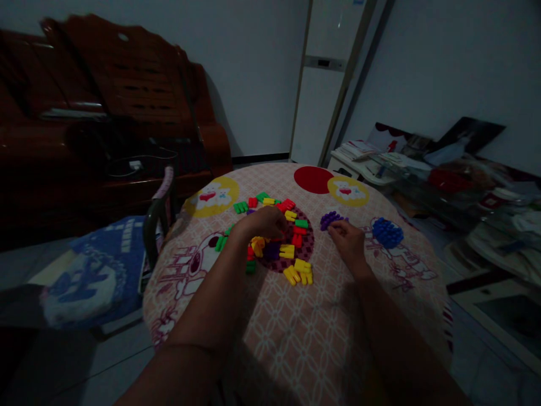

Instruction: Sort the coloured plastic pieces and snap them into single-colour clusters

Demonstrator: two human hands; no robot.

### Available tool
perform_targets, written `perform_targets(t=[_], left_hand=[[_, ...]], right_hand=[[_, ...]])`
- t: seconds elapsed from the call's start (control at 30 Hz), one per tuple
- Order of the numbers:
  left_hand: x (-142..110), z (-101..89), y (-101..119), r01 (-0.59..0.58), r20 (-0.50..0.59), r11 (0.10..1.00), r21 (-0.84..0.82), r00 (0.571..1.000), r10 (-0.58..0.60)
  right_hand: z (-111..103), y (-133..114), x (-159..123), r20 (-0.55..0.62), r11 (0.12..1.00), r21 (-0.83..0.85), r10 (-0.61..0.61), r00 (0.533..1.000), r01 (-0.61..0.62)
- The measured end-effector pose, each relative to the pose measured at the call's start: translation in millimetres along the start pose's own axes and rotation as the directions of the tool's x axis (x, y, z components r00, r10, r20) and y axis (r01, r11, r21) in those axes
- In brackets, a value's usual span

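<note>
My left hand (pixel 267 221) reaches over the scattered plastic building blocks in the middle of the round table. Its fingers curl downward, and what they pinch, if anything, is hidden. Red, green, yellow and purple blocks lie around it, among them a yellow block (pixel 287 251) and a red block (pixel 297 240). To the right, my right hand (pixel 347 241) is closed, thumb and fingertips at the near edge of a cluster of purple blocks (pixel 331 219). Several yellow blocks (pixel 302 265) lie nearer to me, between the two hands.
A pile of blue blocks (pixel 387 233) sits right of my right hand on the patterned tablecloth (pixel 291 338). A chair with a blue cover (pixel 101 276) stands at the left, a wooden sofa (pixel 135 84) behind. Cluttered low furniture (pixel 372 169) lines the right wall.
</note>
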State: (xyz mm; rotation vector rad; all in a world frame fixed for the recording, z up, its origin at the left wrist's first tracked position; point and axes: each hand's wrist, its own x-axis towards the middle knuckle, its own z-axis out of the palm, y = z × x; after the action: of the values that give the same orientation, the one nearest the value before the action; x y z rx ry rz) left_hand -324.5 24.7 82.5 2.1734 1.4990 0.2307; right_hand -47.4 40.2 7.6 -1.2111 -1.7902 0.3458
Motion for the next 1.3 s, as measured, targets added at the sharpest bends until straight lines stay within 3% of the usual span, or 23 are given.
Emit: perform_targets(t=[0.07, 0.17, 0.23, 0.3, 0.5, 0.77, 0.87, 0.93, 1.03, 1.1, 1.2, 1.3], left_hand=[[2.3, 2.2, 2.3, -0.018, -0.049, 0.998, 0.062, 0.999, 0.021], [4.9, 2.7, 1.3, 0.029, -0.2, 0.998, 0.064, 0.98, -0.016], [5.5, 1.7, -0.3, 0.044, -0.263, 0.998, 0.043, 0.964, -0.031], [5.8, 0.8, -1.1, 0.03, -0.278, 0.999, 0.035, 0.96, -0.019], [7.7, 3.1, 0.1, 0.019, -0.298, 0.999, 0.036, 0.955, -0.008], [11.8, 5.6, 2.8, 0.02, -0.286, 0.999, 0.049, 0.958, -0.005], [13.5, 6.9, 3.4, 0.002, -0.275, 0.998, 0.06, 0.961, 0.015], [14.1, 7.6, 2.4, -0.01, -0.283, 0.999, 0.049, 0.959, 0.023], [13.0, 7.1, -0.3, -0.012, -0.316, 1.0, 0.012, 0.948, 0.016], [11.2, 5.7, -1.9, -0.016, -0.331, 1.0, -0.004, 0.944, 0.014], [8.6, 3.2, -3.1, -0.016, -0.327, 1.0, -0.021, 0.945, 0.009], [7.0, 1.7, -3.0, -0.013, -0.325, 0.999, -0.037, 0.946, 0.001]], right_hand=[[14.3, -19.0, -9.2, 0.168, 0.988, 0.054, -0.155, 0.973, 0.148], [44.5, -47.0, -25.8, 0.392, 0.921, 0.117, -0.386, 0.835, 0.371], [63.5, -60.9, -34.8, 0.493, 0.88, 0.09, -0.446, 0.747, 0.466], [76.7, -69.6, -40.6, 0.564, 0.853, 0.014, -0.437, 0.701, 0.521], [79.8, -77.6, -43.3, 0.614, 0.794, -0.094, -0.428, 0.663, 0.6], [66.8, -83.6, -37.0, 0.615, 0.787, -0.156, -0.395, 0.683, 0.597], [65.3, -81.6, -35.6, 0.549, 0.81, -0.12, -0.427, 0.718, 0.573], [59.5, -77.0, -30.8, 0.432, 0.849, -0.084, -0.442, 0.786, 0.522], [38.5, -62.3, -16.4, 0.125, 0.936, -0.025, -0.346, 0.93, 0.352], [19.2, -45.6, -4.6, -0.092, 0.986, 0.025, -0.165, 0.982, 0.167], [-8.2, -11.0, 10.8, -0.284, 0.987, 0.119, 0.137, 0.949, -0.107], [-26.8, 24.3, 19.9, -0.335, 0.958, 0.112, 0.287, 0.897, -0.264]])
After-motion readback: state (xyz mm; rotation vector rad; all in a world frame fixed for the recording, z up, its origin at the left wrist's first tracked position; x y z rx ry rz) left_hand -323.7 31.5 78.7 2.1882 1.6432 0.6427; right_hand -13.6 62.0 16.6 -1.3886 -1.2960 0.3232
